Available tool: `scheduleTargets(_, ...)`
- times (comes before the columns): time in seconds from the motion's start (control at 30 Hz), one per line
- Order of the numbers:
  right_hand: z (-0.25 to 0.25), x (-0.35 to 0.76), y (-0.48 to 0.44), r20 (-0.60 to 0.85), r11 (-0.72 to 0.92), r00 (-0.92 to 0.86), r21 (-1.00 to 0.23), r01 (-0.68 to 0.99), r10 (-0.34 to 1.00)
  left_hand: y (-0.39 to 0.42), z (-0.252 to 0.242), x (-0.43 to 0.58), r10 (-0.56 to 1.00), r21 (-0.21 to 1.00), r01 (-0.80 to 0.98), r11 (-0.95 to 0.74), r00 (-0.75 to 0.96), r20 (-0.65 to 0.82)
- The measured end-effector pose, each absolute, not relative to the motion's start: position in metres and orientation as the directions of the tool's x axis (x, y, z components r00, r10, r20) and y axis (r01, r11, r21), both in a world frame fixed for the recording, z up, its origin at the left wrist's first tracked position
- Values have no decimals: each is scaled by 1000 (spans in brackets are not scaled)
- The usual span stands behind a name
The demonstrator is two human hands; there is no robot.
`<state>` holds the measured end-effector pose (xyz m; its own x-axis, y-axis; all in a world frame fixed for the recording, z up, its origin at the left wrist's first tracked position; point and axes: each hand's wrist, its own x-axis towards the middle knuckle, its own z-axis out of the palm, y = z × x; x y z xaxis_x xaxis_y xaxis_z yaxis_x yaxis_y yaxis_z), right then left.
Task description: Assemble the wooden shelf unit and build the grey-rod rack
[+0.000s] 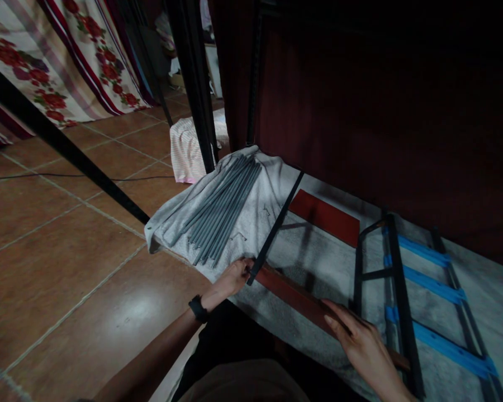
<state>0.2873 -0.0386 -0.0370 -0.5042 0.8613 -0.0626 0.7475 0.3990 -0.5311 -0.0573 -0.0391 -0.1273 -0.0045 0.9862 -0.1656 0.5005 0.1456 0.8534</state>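
Note:
My left hand (235, 276), a black watch on its wrist, pinches the near end of a thin black metal bar (276, 223) where that end meets a long reddish-brown board (295, 296). My right hand (360, 343) lies on the same board farther right, fingers stretched flat along it. The board lies on a grey cloth (327, 262) spread over the floor. A second reddish-brown board (324, 218) lies farther back on the cloth.
A bundle of several grey rods (224, 212) rests on the cloth at left. A black frame with blue straps (419, 290) lies at right. Black poles (195, 84) stand behind, before a dark red wall. Floral fabric (62, 61) hangs at far left above brown floor tiles.

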Motion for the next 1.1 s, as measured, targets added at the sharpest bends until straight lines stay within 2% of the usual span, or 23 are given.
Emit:
scheduleTargets(0.17,-35,287,-46,-66,444,-547,-508,738,834,-49,-94,-47,998,949,312,47,33,-61)
scheduleTargets(0.27,-34,286,-51,-48,476,-568,-491,730,822,-53,-72,-43,994,975,215,58,74,-75)
scheduleTargets(0.5,-37,283,-59,20,558,-597,-380,738,802,-49,-59,-43,984,988,148,48,165,-73)
scheduleTargets(0.63,-33,278,-60,98,611,-616,-322,723,782,-40,-66,-48,967,984,106,144,199,-162)
scheduleTargets(0.77,-19,283,-73,196,567,-533,-330,755,823,-32,-70,-52,947,960,139,245,177,-267)
scheduleTargets(0.87,-11,309,-89,327,451,-332,-421,787,885,-29,-67,-54,952,942,227,246,125,-278)
scheduleTargets(0.97,-18,351,-104,429,177,133,-609,773,893,-26,-62,-56,956,921,306,242,89,-281)
scheduleTargets(1.03,-34,378,-110,358,-7,414,-749,662,837,-25,-59,-55,965,909,354,220,58,-257)
scheduleTargets(1.1,-57,397,-111,172,-126,527,-867,482,833,-25,-55,-51,973,901,383,204,23,-230)
